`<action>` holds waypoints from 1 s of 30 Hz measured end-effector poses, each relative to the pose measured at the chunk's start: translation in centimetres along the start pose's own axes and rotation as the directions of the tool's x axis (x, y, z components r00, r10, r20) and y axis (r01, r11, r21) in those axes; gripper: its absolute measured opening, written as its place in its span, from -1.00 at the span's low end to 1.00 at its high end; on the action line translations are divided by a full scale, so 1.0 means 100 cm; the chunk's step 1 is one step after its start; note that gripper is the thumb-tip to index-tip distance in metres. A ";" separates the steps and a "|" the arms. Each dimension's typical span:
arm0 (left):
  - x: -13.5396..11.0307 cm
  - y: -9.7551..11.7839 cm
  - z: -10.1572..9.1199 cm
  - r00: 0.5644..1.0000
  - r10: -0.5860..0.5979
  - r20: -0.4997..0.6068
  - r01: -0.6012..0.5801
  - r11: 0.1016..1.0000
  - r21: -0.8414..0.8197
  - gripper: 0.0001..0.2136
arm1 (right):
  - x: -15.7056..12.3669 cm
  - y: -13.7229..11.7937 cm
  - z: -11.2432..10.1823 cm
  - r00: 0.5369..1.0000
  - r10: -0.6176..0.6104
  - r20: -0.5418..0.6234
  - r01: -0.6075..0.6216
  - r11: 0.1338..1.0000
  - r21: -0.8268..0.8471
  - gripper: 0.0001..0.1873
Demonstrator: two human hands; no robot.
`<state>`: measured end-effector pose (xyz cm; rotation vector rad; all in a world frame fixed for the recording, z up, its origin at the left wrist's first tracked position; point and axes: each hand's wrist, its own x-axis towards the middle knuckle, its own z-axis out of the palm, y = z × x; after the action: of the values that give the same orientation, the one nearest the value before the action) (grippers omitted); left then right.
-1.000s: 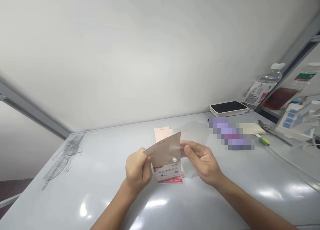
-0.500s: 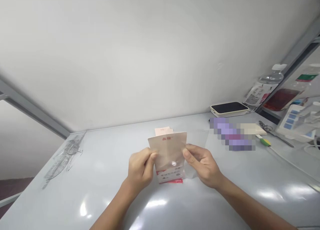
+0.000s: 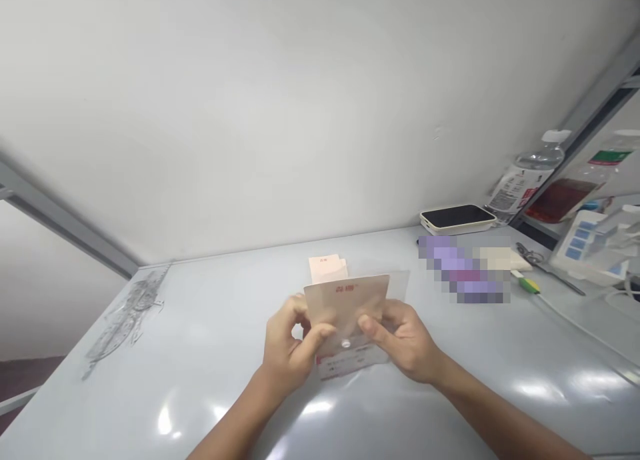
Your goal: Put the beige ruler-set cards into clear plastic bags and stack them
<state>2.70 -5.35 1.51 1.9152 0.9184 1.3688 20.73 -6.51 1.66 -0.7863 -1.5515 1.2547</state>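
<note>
Snap-button pouch pinched in left hand and right hand, thumbs in front, above mid-bench. Beige end toward back edge; long axis roughly front to back. Fingers behind partly hidden; lower print blurred. Clear plastic, red-and-white lettering below beige.

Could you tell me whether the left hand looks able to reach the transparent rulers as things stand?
Probably yes: nothing stands between the left hand and the transparent rulers, though it would likely need to release the beige packet.
</note>
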 end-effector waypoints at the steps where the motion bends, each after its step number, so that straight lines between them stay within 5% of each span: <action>1: 0.000 0.001 0.000 0.996 -0.082 0.020 0.084 0.994 -0.064 -0.87 | -0.001 0.000 0.000 1.000 0.014 0.001 -0.014 1.000 0.021 -0.74; 4: 0.000 0.003 -0.002 0.957 -0.232 0.173 0.258 0.955 -0.146 -0.76 | -0.001 0.000 0.001 0.996 0.082 -0.038 -0.079 0.993 0.084 -0.72; 8: 0.004 0.004 -0.009 0.891 -0.287 0.352 0.369 0.909 -0.192 -0.66 | 0.002 0.000 -0.002 0.987 0.120 -0.108 -0.100 0.979 0.177 -0.74; 21: 0.008 0.009 -0.001 0.854 -0.491 0.172 0.513 0.850 -0.122 -0.74 | 0.006 -0.018 -0.001 0.970 0.243 0.003 -0.236 0.937 0.258 -0.79; 26: 0.007 0.007 0.001 0.827 -0.524 0.204 0.556 0.815 -0.160 -0.65 | 0.006 -0.011 0.002 0.951 0.309 -0.023 -0.293 0.920 0.260 -0.75; 30: 0.008 0.005 -0.003 0.804 -0.456 0.382 0.562 0.793 -0.234 -0.69 | 0.007 -0.004 0.001 0.957 0.289 0.004 -0.276 0.910 0.310 -0.71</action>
<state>2.70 -4.99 2.41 1.4113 0.8937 0.8051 20.45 -5.97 2.25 -0.8457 -1.1936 1.6353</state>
